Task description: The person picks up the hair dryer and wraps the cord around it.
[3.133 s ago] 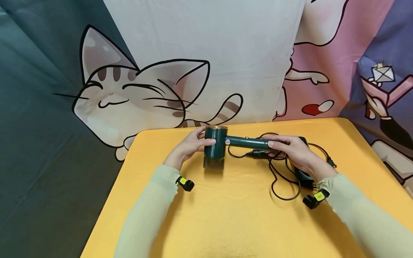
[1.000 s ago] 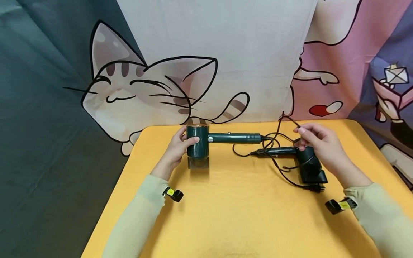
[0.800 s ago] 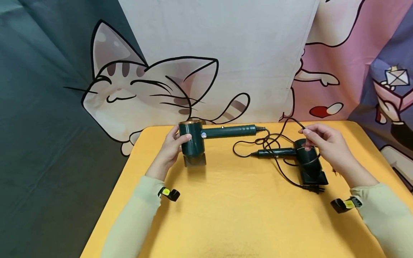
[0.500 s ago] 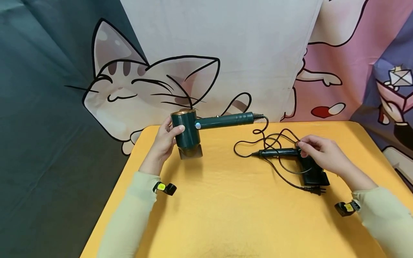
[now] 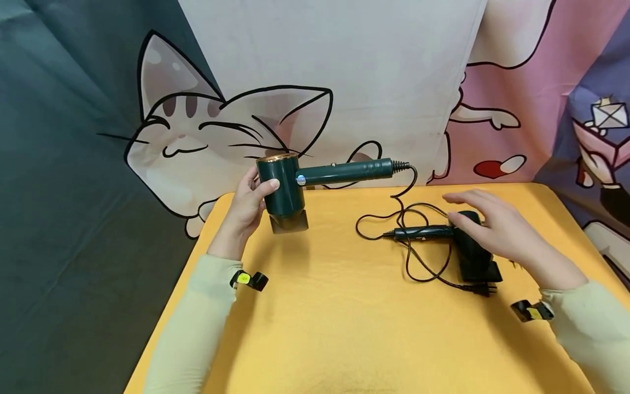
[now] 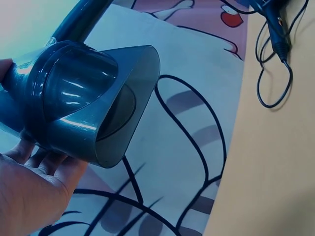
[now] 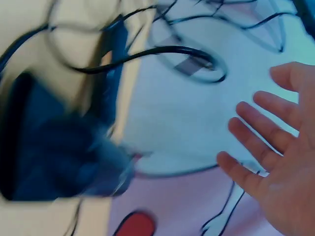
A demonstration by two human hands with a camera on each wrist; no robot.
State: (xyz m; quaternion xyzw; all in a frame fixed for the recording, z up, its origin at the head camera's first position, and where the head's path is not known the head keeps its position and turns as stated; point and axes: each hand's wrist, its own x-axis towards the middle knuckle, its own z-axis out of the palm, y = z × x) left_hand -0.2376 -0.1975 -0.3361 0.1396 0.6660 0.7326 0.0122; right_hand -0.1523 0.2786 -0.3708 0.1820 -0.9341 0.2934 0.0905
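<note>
A dark green hair dryer [image 5: 285,189] with a copper rim hangs above the table, its handle pointing right. My left hand [image 5: 246,205] grips its barrel, thumb in front and fingers behind. In the left wrist view the dryer's clear nozzle [image 6: 128,108] faces right, with my left hand [image 6: 34,191] below. A second dark dryer [image 5: 472,246] lies on the table at the right. My right hand [image 5: 502,227] is over it with fingers spread, holding nothing. The right wrist view shows my right hand [image 7: 270,147] apart from the second dryer [image 7: 64,152] and the cords.
Black cords [image 5: 418,279] loop across the yellow table [image 5: 344,328], tangled around the second dryer's handle. A plug [image 5: 479,289] lies by its nozzle. Behind the table's far edge hangs a printed cloth [image 5: 384,82] with a cartoon cat.
My left hand has lifted the dryer up and to the left. My right hand moved from the handle to a cord, pinched it, then let it go; the cord loop has dropped.
</note>
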